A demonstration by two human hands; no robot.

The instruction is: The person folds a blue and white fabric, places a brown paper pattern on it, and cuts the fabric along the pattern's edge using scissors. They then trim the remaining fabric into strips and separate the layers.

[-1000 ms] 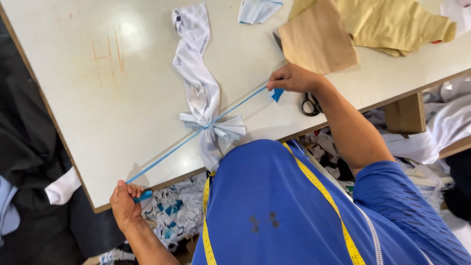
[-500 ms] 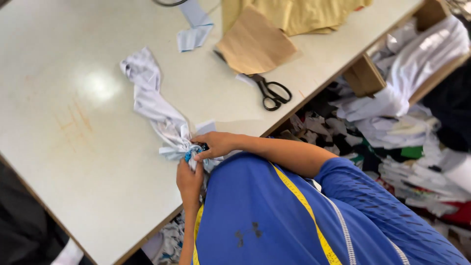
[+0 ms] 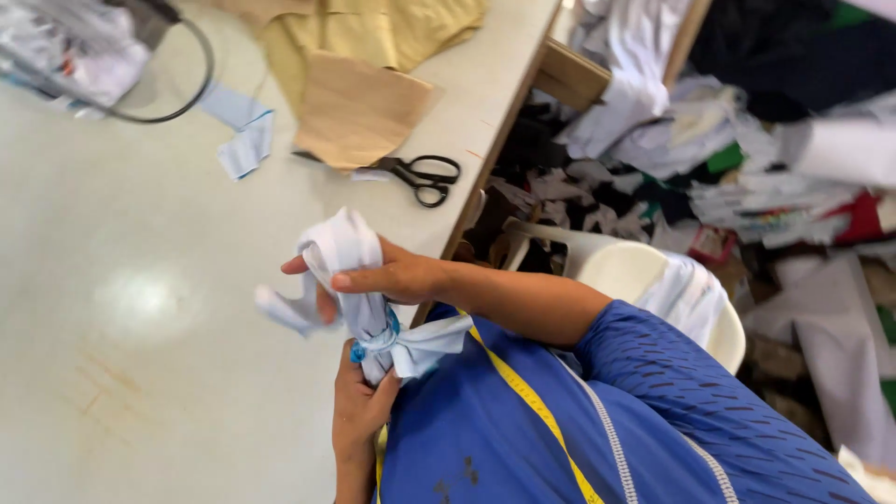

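Note:
A bundle of pale white-blue cloth (image 3: 341, 250) is tied round its middle with a thin blue strip (image 3: 376, 342). It is lifted off the cream table (image 3: 140, 373), close to my chest. My right hand (image 3: 397, 276) grips the upper part of the bundle, fingers wrapped over it. From below, my left hand (image 3: 360, 408) holds the bundle at the tied waist. Loose ends of cloth stick out to both sides of the knot. A yellow measuring tape (image 3: 534, 403) hangs over my blue shirt.
Black scissors (image 3: 425, 177) lie near the table's right edge, beside a brown paper piece (image 3: 359, 107) and mustard fabric (image 3: 373, 28). A pale blue scrap (image 3: 245, 140) and a black cable (image 3: 182, 93) lie further back. A white plastic chair (image 3: 625, 271) and heaps of fabric scraps (image 3: 747, 159) fill the floor at right.
One second ago my hands were far apart, stretching the blue strip across the cloth on the table. They came together at the knot, and the tied bundle is now lifted off the table.

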